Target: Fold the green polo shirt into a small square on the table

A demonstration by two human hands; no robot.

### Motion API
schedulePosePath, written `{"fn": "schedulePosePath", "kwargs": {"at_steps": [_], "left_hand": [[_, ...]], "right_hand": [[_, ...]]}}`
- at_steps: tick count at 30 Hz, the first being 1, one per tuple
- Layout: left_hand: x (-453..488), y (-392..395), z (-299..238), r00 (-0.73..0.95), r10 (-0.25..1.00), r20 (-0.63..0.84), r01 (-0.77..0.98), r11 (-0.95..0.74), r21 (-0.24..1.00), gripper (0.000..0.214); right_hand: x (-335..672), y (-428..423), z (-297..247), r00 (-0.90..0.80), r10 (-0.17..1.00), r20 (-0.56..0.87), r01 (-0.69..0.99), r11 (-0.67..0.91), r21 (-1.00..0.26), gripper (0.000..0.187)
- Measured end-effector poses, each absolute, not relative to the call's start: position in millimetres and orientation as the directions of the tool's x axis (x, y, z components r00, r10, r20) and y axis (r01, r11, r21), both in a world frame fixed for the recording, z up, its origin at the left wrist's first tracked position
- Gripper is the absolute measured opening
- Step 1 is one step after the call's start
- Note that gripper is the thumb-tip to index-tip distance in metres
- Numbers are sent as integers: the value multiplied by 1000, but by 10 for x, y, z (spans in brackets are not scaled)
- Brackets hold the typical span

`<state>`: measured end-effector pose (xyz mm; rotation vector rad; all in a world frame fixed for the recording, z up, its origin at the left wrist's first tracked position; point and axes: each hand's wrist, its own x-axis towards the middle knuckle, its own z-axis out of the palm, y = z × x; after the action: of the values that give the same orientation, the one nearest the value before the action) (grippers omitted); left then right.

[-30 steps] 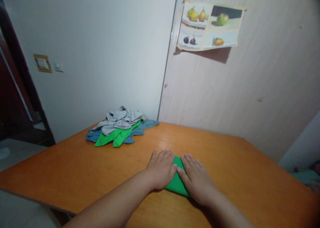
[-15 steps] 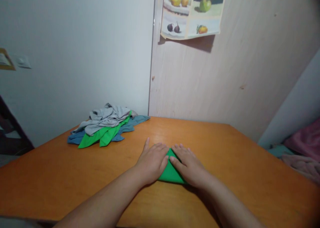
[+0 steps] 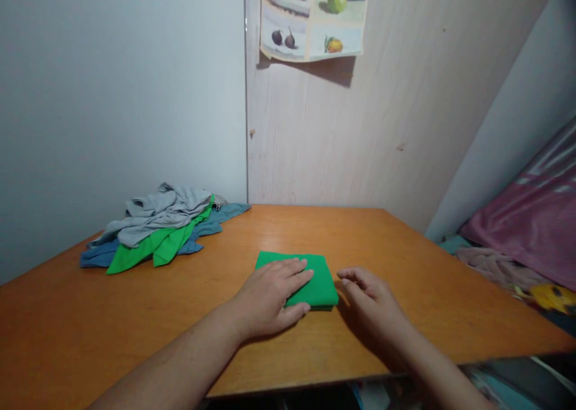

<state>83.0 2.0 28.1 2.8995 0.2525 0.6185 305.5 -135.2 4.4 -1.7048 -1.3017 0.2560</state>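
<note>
A green cloth [image 3: 321, 281], folded into a flat, roughly square bundle, lies on the wooden table [image 3: 265, 362]. Across its left half rests my left hand [image 3: 276, 293], palm down with fingers stretched out and the thumb along the near edge. My right hand [image 3: 371, 296] is just off the bundle's right edge, apart from it. Its fingers are loosely bent, the thumb and fingertips do not meet, and nothing shows between them. Part of the cloth is hidden under the left hand.
A loose heap of clothes stands at the table's back left: a grey garment [image 3: 168, 209] on top, a bright green one [image 3: 168, 245] and blue ones [image 3: 99, 257] beneath. Walls border the back. Past the right edge lie pink fabric [image 3: 526, 224] and a yellow item [image 3: 553, 299].
Both hands were pressing on the green cloth; the right has lifted off to its right, and the left now lies flatter across it. More of the bundle shows. The view has turned right.
</note>
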Motion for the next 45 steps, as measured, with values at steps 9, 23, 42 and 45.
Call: {"fn": "schedulePosePath", "kwargs": {"at_steps": [9, 23, 42, 45], "left_hand": [[838, 17, 238, 927, 209, 310, 162, -972, 169, 67], [864, -12, 215, 921, 228, 316, 206, -973, 102, 75], [685, 96, 546, 514, 610, 603, -86, -663, 744, 45], [701, 3, 621, 559, 671, 488, -346, -345, 872, 45]], "right_hand": [[2871, -1526, 7, 301, 911, 282, 877, -148, -458, 12], [2752, -1345, -17, 369, 853, 368, 839, -135, -526, 16], [2614, -1027, 465, 438, 709, 552, 595, 232, -770, 51], [2633, -967, 453, 403, 766, 501, 484, 286, -827, 67]]}}
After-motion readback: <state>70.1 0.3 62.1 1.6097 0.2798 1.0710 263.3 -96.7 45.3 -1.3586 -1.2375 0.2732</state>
